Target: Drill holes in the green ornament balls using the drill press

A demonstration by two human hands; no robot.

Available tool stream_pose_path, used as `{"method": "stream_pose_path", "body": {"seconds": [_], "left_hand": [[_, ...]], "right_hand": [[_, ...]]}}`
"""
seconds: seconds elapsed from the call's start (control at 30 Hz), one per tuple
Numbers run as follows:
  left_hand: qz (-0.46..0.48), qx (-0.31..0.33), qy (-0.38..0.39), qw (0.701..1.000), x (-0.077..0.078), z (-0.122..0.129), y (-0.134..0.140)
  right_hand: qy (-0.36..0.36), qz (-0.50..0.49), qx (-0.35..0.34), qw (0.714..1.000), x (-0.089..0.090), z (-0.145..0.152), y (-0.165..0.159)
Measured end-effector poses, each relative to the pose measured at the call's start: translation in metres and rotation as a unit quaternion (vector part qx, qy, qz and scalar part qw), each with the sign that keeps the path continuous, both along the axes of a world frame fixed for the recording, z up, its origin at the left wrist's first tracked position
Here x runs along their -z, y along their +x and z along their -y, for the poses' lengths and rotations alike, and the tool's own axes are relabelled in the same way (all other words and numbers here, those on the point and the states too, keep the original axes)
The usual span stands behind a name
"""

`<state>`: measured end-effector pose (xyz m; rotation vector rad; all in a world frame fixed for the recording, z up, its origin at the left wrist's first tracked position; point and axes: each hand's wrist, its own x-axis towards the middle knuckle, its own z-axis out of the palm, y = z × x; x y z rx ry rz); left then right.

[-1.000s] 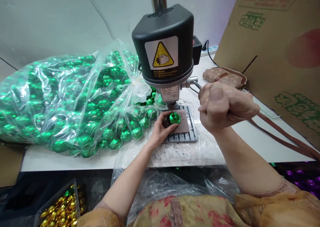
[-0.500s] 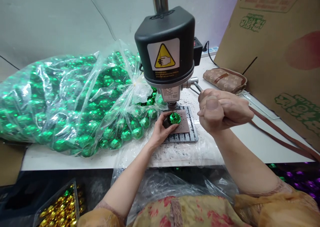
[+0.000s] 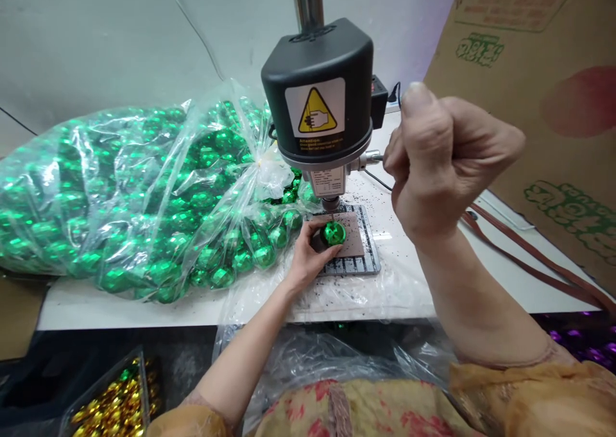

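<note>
Beneath a black bench drill press [image 3: 317, 97], my left hand [image 3: 308, 254] grips a shiny green faceted ball [image 3: 335, 233] between thumb and fingers. The ball rests over a brownish pad [image 3: 353, 235] on the grey slotted base plate [image 3: 373, 264]. Dark shavings are scattered over the plate. My right hand [image 3: 433, 161] is closed in a fist around the press's feed lever [image 3: 373, 158], to the right of the drill head. Most of the lever is hidden by the fist.
A large clear bag of green balls [image 3: 129, 199] lies on the white table [image 3: 144, 312] at left. A cardboard box [image 3: 539, 103] stands at right, with brown straps [image 3: 524, 251] before it. Below left, a bin [image 3: 144, 385] holds gold balls.
My right hand has risen with the lever, now covering the brown pouch. The drill bit seen at the ball's top before no longer shows there. My left hand still holds the ball.
</note>
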<state>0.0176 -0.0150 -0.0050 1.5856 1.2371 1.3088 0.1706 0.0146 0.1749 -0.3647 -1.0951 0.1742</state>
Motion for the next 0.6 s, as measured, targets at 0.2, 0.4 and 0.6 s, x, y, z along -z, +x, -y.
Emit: {"method": "stream_pose_path", "body": {"seconds": [0.2,0.4,0.6], "left_hand": [[-0.023,-0.021,0.089,0.996,-0.003,0.027,-0.010],[-0.095,-0.167,0.155,0.969,-0.023,-0.040,-0.036],[-0.267,-0.163,-0.002,0.950,-0.029,-0.120,-0.050]], "right_hand": [[-0.008,0.006,-0.026,1.000,0.004,-0.001,0.003],[-0.020,0.011,-0.023,0.999,0.005,0.001,0.003],[-0.016,0.009,-0.025,1.000,0.006,0.000,0.003]]}}
